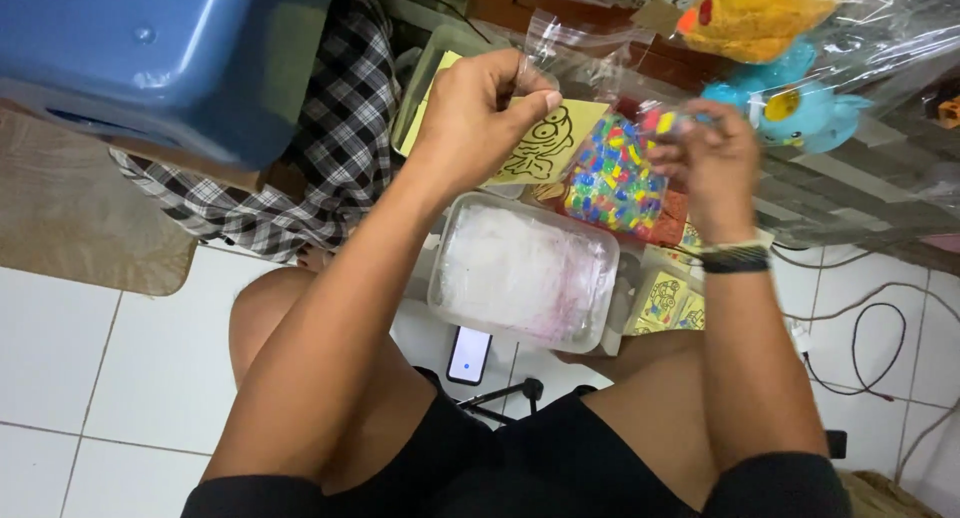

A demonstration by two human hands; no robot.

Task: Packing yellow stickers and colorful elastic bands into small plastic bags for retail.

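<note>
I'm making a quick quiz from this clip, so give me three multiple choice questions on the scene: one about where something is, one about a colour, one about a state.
1. Where is the clear plastic tub?
A. On the blue stool
B. Below the hands, by the knees
C. On the soft toys

2. What colour is the card with the black line drawing?
A. Yellow
B. Green
C. White

3. What is the left hand doing?
A. Lying flat on the floor
B. Pinching a clear plastic bag
C. Holding the phone

Answers: 1 B, the tub sits between the knees under both hands. 2 A, the card is yellow. 3 B, its fingertips are closed on the bag's edge, while the right hand is at the packet of coloured beads.
</note>
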